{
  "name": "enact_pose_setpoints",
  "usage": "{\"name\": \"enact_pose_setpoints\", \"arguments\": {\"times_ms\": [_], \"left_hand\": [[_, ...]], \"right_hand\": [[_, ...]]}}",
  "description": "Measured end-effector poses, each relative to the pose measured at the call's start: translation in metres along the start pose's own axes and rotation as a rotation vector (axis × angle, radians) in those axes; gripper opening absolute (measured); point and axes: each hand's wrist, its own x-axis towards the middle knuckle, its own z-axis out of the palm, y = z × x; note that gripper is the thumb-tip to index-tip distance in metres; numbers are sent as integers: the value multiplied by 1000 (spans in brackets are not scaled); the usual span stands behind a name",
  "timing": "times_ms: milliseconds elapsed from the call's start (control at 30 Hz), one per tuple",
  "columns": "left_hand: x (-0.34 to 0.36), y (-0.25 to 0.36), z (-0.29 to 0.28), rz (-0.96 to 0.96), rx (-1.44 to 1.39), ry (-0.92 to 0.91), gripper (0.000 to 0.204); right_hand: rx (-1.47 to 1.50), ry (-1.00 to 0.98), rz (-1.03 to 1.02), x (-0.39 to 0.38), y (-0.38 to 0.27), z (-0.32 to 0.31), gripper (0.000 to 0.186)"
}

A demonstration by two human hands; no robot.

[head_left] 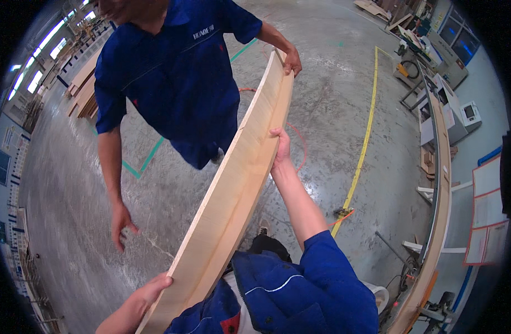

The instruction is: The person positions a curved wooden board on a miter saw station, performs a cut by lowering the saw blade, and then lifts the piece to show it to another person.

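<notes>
A long, pale wooden board with a raised lip along its side slants from the lower left up to the top middle, held off the floor. My left hand grips its left edge near the close end, the fingers partly hidden behind the wood. Farther up, on the right edge, my right hand is closed around the board with the thumb on top. Beyond it, a co-worker's hand holds the far end. The co-worker's other hand hangs loose, apart from the board.
The co-worker in a blue shirt stands just left of the board. A yellow floor line and an orange hose lie to the right. A long bench runs along the right wall. Stacked wooden panels stand at the far left.
</notes>
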Motion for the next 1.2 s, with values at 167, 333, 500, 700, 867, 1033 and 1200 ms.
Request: {"name": "enact_pose_setpoints", "arguments": {"times_ms": [167,333,500,700,867,1033,1200], "left_hand": [[-14,-4,-19,14,90,-37,95],[-21,8,-31,-23,187,-41,91],[-18,32,-35,-56,201,-116,91],[-11,82,-39,-125,266,-130,87],[10,102,-53,-159,315,-167,84],[32,111,-69,-154,383,-296,83],[38,118,-70,-125,392,-327,86]], "right_hand": [[42,-8,-68,-42,5,-2,67],[47,108,-168,-75,3,-1,68],[38,173,-250,-86,2,-14,69],[113,218,-303,-76,10,-52,68],[133,196,-318,-78,7,-63,69],[124,281,-360,-88,-1,-58,69],[65,325,-410,-92,-5,-54,71]]}}
